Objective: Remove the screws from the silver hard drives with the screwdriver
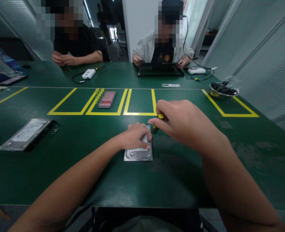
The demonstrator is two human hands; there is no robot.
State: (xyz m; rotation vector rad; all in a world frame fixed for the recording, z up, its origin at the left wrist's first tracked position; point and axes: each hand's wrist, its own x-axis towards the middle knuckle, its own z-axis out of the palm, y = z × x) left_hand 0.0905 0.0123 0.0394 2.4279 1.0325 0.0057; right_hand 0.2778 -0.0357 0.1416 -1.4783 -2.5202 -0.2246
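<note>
A silver hard drive (138, 154) lies flat on the green table (84, 167) in front of me. My left hand (134, 136) rests on its far half, fingers curled over the top and pressing it down. My right hand (181, 124) is closed around a yellow-and-black screwdriver (157, 121), whose tip points down at the drive's far right corner. The exact spot where the tip touches is hidden by my fingers.
A second hard drive in a clear bag (28, 133) lies at the left. Yellow tape boxes (140, 102) mark the table's middle. A metal bowl (224, 90) sits at the right. Two people sit opposite, one with a black tray (160, 70), one near a white device (88, 74).
</note>
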